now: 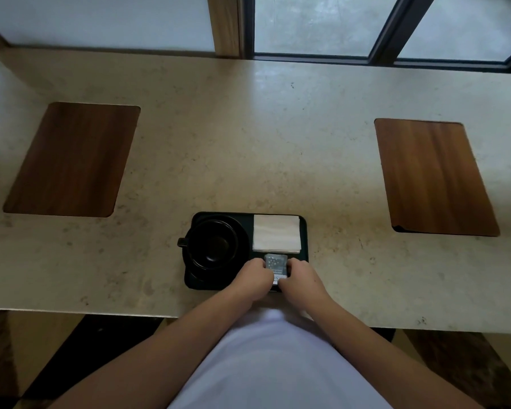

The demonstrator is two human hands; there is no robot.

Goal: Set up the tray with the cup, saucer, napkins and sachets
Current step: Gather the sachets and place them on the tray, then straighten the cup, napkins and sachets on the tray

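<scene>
A black rectangular tray (304,231) lies near the counter's front edge. On its left half a black cup (214,245) stands on a black saucer (244,231), handle pointing left. White folded napkins (276,233) fill the tray's far right part. Grey sachets (275,262) sit in the near right corner. My left hand (255,280) and my right hand (303,277) pinch the sachets from either side, fingers closed on them. The sachets' near ends are hidden by my fingers.
The tray rests on a beige stone counter (248,143). Wooden placemats lie at the left (71,159) and right (434,175). Windows with dark frames (310,56) run along the far edge. The counter's front edge (101,311) is close to my body.
</scene>
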